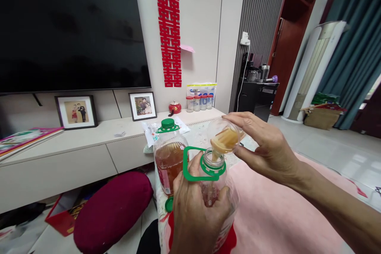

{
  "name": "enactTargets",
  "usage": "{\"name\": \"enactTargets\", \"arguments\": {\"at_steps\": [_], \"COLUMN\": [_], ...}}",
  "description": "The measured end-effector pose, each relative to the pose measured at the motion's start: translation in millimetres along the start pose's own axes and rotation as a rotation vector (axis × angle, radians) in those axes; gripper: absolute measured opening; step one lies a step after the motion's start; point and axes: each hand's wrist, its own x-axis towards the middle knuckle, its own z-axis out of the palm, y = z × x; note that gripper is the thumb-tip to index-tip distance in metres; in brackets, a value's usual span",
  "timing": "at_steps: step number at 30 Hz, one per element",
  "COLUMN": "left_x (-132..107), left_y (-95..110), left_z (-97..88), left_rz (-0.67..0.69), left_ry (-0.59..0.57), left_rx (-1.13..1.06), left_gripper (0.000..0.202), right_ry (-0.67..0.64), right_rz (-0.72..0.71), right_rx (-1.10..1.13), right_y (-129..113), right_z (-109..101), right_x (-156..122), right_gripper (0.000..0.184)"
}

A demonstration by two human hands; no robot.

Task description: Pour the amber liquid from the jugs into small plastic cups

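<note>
My left hand (198, 210) is wrapped round the upper part of a clear plastic jug (233, 194) with a green carry handle (185, 166). The jug's mouth is uncapped. In my right hand (266, 147) a clear round cup (216, 127) is tipped over that mouth, gripped between thumb and fingers. Thick amber liquid (224, 139) runs from the cup's lip into the neck. Some reddish-brown content shows through the jug wall, partly hidden by my fingers. Beside it stands a fuller capped jug (169, 162) of brown liquid. A loose green cap (169, 204) lies close to my left hand.
A red object (230, 242) shows beneath the jug. Pink cloth (268, 214) covers the table on the right. To the left is a maroon stool (114, 210). The white cabinet (119, 139) behind carries photo frames, a red pot (174, 107) and several red-lidded jars (197, 104).
</note>
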Motion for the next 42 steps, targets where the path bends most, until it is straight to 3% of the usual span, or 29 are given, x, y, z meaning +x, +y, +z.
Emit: {"name": "enactTargets", "arguments": {"at_steps": [8, 13, 21, 31, 39, 42], "left_x": [1, 0, 3, 10, 5, 8], "left_y": [-2, 1, 4, 16, 6, 11], "left_z": [1.1, 0.7, -0.5, -3.2, -1.5, -2.8], "left_rz": [0.016, -0.042, 0.049, 0.101, 0.072, 0.065], "left_ry": [-0.017, -0.019, 0.015, 0.049, -0.005, 0.029], "left_rx": [0.007, -0.018, 0.007, -0.030, -0.013, -0.044], "left_gripper": [0.075, 0.074, 0.067, 0.050, 0.067, 0.062], "right_ry": [-0.021, -0.034, -0.016, -0.034, -0.071, -0.063], "right_rz": [-0.043, -0.087, -0.191, -0.245, -0.306, -0.309], "right_rx": [-0.038, -0.079, -0.172, -0.244, -0.334, -0.344], "right_y": [-1, -3, -7, -13, -18, -18], "right_z": [-2, -3, -4, -5, -8, -7], "right_x": [2, 4, 12, 13, 18, 17], "right_gripper": [0.054, 0.055, 0.040, 0.038, 0.037, 0.037]}}
